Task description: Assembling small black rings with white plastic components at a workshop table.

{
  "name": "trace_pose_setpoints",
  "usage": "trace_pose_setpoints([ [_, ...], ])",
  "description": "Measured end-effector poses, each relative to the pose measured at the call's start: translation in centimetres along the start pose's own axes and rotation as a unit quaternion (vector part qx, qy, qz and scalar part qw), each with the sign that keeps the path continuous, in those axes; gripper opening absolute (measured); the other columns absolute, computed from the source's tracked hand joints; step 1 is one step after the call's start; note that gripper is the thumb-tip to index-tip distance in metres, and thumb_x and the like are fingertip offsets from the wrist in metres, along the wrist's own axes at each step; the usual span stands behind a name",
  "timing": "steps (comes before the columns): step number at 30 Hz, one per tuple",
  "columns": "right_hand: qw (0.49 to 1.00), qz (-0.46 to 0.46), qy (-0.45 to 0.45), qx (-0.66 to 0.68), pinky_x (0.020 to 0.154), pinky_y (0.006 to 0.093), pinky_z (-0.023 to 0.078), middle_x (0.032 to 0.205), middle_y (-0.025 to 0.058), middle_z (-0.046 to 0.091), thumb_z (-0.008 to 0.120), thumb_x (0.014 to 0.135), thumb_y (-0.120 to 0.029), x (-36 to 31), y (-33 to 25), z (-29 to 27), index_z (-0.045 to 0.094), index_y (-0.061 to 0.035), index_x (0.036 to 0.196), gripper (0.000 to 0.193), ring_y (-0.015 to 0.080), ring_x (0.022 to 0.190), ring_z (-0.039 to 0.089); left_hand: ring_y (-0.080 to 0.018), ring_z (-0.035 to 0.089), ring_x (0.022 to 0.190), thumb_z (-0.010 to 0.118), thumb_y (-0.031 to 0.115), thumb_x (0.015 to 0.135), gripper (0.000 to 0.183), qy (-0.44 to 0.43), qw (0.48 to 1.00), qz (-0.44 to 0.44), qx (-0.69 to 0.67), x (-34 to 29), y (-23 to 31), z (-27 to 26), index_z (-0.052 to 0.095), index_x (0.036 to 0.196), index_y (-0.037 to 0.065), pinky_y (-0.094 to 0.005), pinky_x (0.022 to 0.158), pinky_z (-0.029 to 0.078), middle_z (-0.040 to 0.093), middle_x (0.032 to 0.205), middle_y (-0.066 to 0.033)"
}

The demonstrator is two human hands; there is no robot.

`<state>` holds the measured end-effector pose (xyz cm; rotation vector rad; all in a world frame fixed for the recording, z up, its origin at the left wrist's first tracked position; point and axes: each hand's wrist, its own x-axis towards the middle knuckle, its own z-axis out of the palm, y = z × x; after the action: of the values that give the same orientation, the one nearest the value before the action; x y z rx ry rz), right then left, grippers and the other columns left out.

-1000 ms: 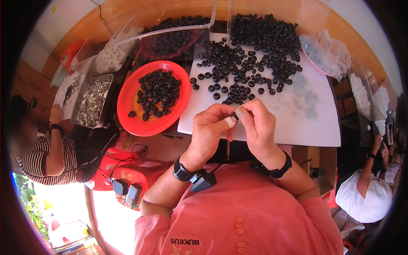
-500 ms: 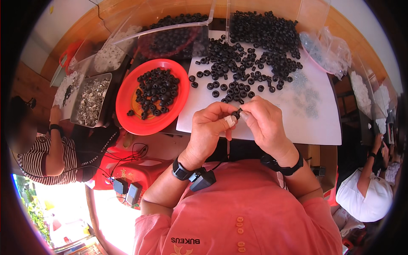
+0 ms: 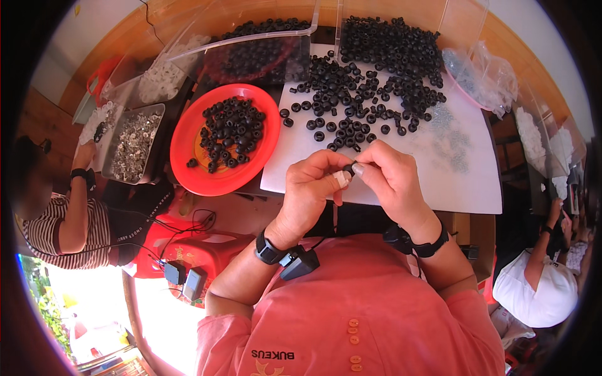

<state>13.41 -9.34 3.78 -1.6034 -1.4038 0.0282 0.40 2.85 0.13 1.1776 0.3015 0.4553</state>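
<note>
Seated at a desk (image 3: 483, 194) covered by a white sheet (image 3: 401, 188), a person in a pink shirt brings both hands together at the near edge of that sheet, pinching a small black ring (image 3: 348, 168) between them. The left hand (image 3: 311, 188) is closed around the piece from the left, a pale wrap showing on one fingertip; the right hand (image 3: 392, 178) is curled shut on it from the right, thumbnail facing up. Compared with the views from a second and half a second earlier, the hands have barely shifted: they sit in the same spot at the sheet's near edge, a touch lower and closer together, and a thin reddish stick that hung below them then is no longer clearly seen. That suggests the fitting work on this one ring goes on rather than a new piece being fetched. Beyond the hands on the sheet lies the loose heap of black rings (image 3: 370, 94), unchanged, with a scatter of small clear parts (image 3: 448, 141) to its right. Left of the sheet stands a red bowl (image 3: 207, 172) holding more black rings, and farther left a grey tray of metal parts (image 3: 133, 144). Other workers sit at both ends of the desk.
</note>
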Motion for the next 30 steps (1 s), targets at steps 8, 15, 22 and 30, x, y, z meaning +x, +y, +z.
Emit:
trace_pose_setpoints([
  [8,0.981,-0.099,0.023,-0.167,0.058,0.0421,0.042,0.076,0.0097,0.053,0.065,0.072,0.003,-0.4,-0.5,0.6,0.055,-0.0048,0.086,0.019,0.0314,0.067,0.055,-0.0125,0.060,0.065,0.066,-0.002,0.092,0.016,-0.002,1.000,0.004,-0.007,-0.1,0.2,0.1,0.066,0.107,-0.004,-0.0231,0.054,0.049,0.068,0.091,-0.0084],
  [15,0.978,-0.134,0.010,-0.158,0.058,0.0429,0.042,0.076,0.0142,0.055,0.061,0.069,0.009,-0.1,-0.3,-0.1,0.059,0.0010,0.094,0.026,0.0354,0.065,0.055,-0.0120,0.059,0.064,0.067,-0.001,0.092,0.014,-0.002,1.000,-0.014,-0.007,0.1,0.0,0.1,0.067,0.106,-0.004,-0.0230,0.052,0.047,0.067,0.087,-0.0073],
  [22,0.985,-0.097,0.005,-0.141,0.057,0.0444,0.041,0.074,0.0141,0.051,0.060,0.068,0.008,-0.3,0.0,0.4,0.056,-0.0007,0.088,0.022,0.0356,0.064,0.053,-0.0114,0.059,0.063,0.067,0.000,0.092,0.013,-0.009,1.000,-0.013,-0.008,0.1,0.1,0.1,0.067,0.104,-0.004,-0.0228,0.051,0.047,0.067,0.086,-0.0071],
  [30,0.967,-0.137,0.076,-0.201,0.059,0.0430,0.041,0.075,0.0098,0.050,0.067,0.068,-0.001,-0.8,-0.7,1.7,0.051,-0.0055,0.084,0.023,0.0310,0.069,0.053,-0.0151,0.064,0.067,0.065,0.000,0.092,0.015,0.014,0.999,-0.022,-0.018,-0.1,0.6,0.0,0.066,0.105,-0.006,-0.0249,0.056,0.051,0.070,0.088,-0.0096],
])
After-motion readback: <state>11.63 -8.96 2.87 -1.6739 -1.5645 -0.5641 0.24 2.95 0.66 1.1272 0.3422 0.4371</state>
